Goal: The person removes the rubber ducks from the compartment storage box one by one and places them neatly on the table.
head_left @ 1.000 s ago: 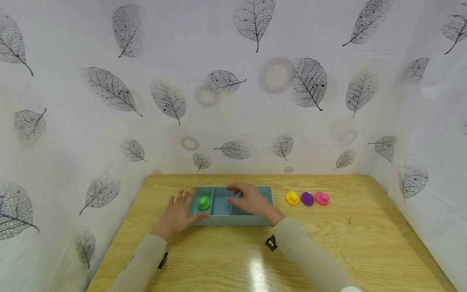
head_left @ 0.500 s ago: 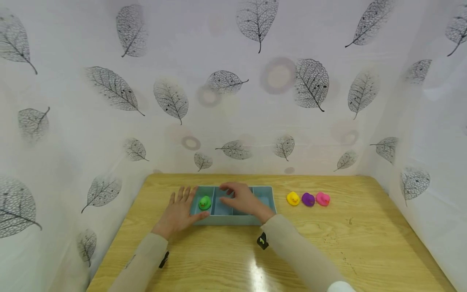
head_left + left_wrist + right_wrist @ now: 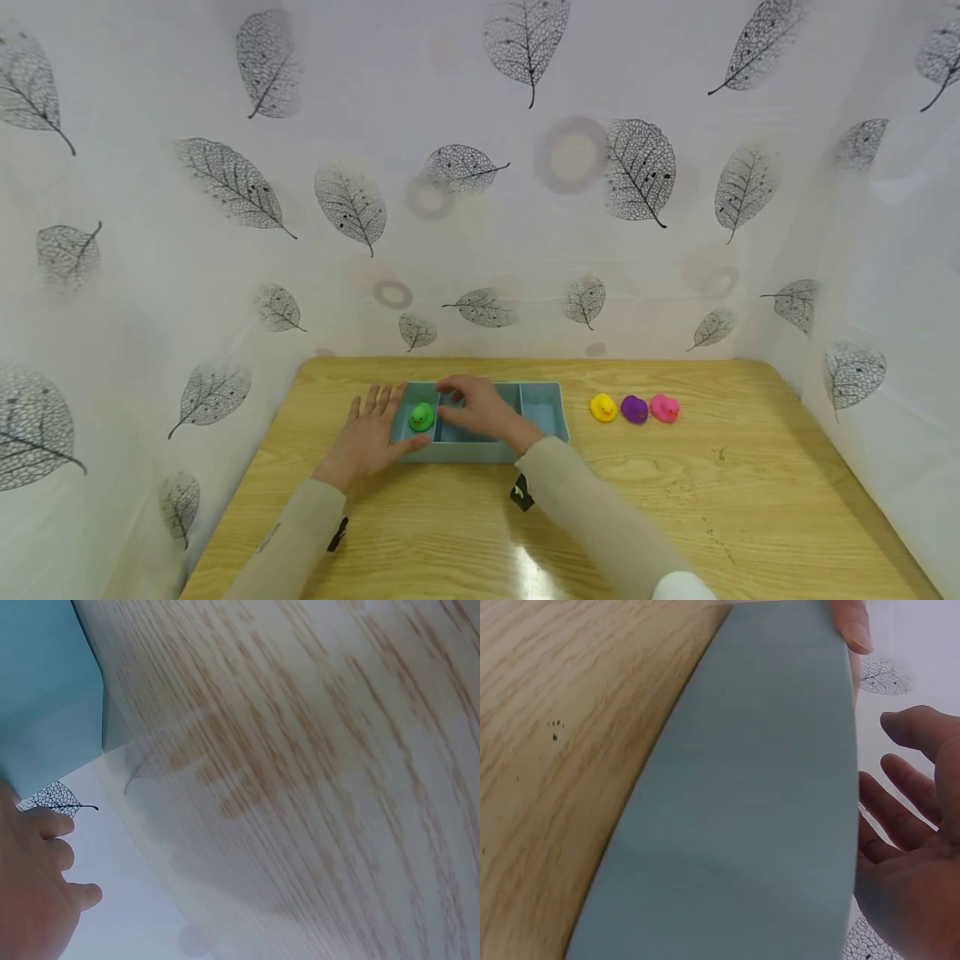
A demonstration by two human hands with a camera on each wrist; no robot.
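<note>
A blue-grey divided box [image 3: 480, 452] with several compartments sits on the table. In its leftmost compartment lies a green toy duck [image 3: 421, 417]. My left hand [image 3: 363, 442] rests against the box's left end, fingers spread and thumb along the front rim; the left thumb [image 3: 855, 634] also shows at the top of the right wrist view. Over the middle compartments hangs my right hand [image 3: 487, 408], its thumb and fingers parted, just right of the green duck. The right wrist view shows that hand [image 3: 922, 825] holding nothing, beyond the box wall [image 3: 742, 787].
To the right of the box, a yellow duck [image 3: 603, 408], a purple duck [image 3: 634, 409] and a pink duck [image 3: 665, 408] stand in a row on the wooden table [image 3: 720, 500]. A leaf-patterned white curtain [image 3: 480, 233] encloses the back and sides.
My right hand has moved left over the box toward the green duck, uncovering the rightmost compartment. The left hand, box and ducks have stayed in place.
</note>
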